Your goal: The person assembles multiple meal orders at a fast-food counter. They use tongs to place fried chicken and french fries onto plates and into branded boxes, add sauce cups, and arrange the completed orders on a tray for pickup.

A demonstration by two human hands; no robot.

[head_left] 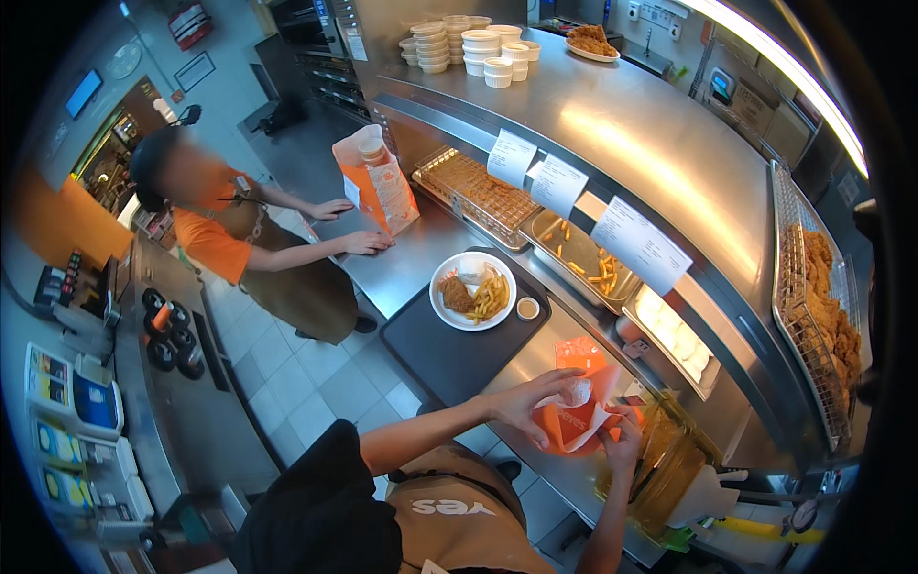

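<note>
Lower right of centre, an orange paper bag (572,432) is pinched by the right hand (623,437); a white wrapped item (577,391) is clasped by the left hand (529,406) at the bag's mouth. Mid-frame, a food-filled plate (466,323) is set on a dark tray (427,346).

The floor (335,387) is laid with pale grey square tiles. The stainless-steel bench (368,277) is overhung by a raised steel shelf (660,124), and its top is brightly lit beneath a long strip light (789,72). On the left, a steel side counter (153,435) is curved by the lens. The pale wall (229,100) is hung with a dark frame (195,71), a red case (190,27) and a blue-lit screen (83,93). Beside the doorway (120,143), an orange wall panel (91,218) is seen.
</note>
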